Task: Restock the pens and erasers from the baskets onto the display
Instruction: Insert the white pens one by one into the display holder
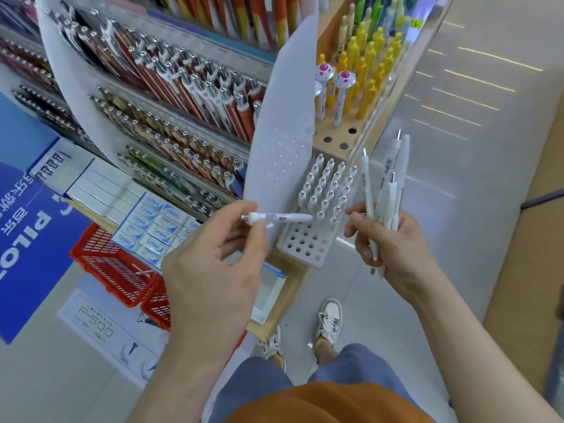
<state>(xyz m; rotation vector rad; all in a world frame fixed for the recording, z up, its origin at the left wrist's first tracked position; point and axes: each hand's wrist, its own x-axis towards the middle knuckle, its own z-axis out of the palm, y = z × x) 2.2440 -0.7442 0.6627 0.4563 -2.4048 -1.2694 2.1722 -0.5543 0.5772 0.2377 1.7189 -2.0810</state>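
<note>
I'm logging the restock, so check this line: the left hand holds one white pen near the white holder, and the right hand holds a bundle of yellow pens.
Wrong colour: the bundle of pens in the right hand is white, not yellow; the head view shows it. The left hand does hold one white pen near the white holder.

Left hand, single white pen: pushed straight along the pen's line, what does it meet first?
The left hand aims its held pen at the standing pens in the white rack, so likely those first. Depth is unclear; it might pass over them.
</note>
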